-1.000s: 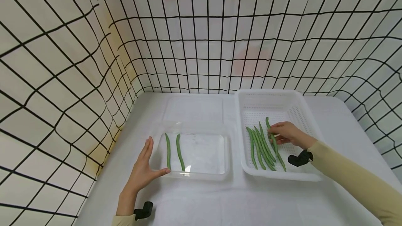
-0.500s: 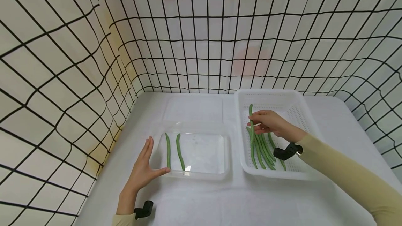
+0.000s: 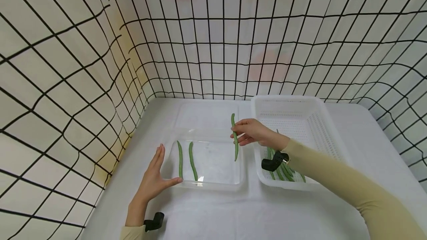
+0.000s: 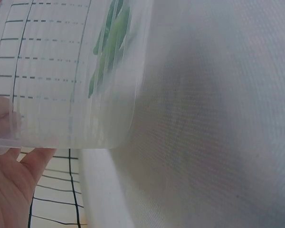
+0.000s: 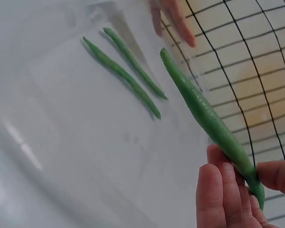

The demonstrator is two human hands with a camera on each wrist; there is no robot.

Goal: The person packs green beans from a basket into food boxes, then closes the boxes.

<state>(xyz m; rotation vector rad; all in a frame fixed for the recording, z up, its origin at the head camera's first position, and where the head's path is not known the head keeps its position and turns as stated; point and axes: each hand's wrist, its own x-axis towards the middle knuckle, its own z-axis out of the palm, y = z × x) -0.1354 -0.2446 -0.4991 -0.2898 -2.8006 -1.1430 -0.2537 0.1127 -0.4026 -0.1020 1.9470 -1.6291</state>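
My right hand [image 3: 251,132] pinches a green bean [image 3: 235,140] between thumb and fingers, above the right side of a clear plastic container [image 3: 213,186]. In the right wrist view the held green bean [image 5: 206,116] slants up from the fingertips. Two more green beans, a left one [image 3: 180,159] and a right one [image 3: 192,161], lie side by side inside the container. Touching the container's left front corner, my left hand [image 3: 151,180] has its fingers straight and its thumb spread. In the left wrist view the container wall [image 4: 52,118] partly covers that hand [image 4: 12,183].
A white perforated basket [image 3: 300,112] stands to the right of the container, with several green beans [image 3: 283,171] in it, partly hidden by the right wrist. Black netting [image 3: 227,43] over white cloth surrounds the back and sides of the white table [image 3: 213,217].
My right hand has lifted one green bean out of the basket and carried it left, over the container's right side. My left hand keeps its place.
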